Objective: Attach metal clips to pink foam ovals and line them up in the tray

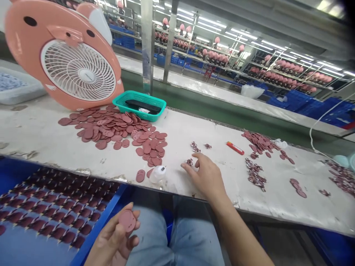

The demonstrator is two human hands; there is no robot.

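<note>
My left hand (116,232) is closed on a flat oval maroon disc (127,221) with small holes in it, held above my lap beside the blue crate. Over the table, my right hand (206,173) has its thumb and index finger apart around a small shiny dark-brown piece (189,162); whether they touch it I cannot tell. More such pieces (195,147) lie just beyond the fingertips. A white squeeze bottle (157,174) with a thin dark tip stands near the table edge, left of my right hand. Next to it lies a single maroon disc (140,176).
A large heap of maroon discs (111,125) lies before a pig-shaped fan (80,70) and a green basket (140,105). A red-yellow cutter (235,147), more discs (259,142) and brown pieces (255,173) are at right. A blue crate (111,207) holds rows of assembled parts.
</note>
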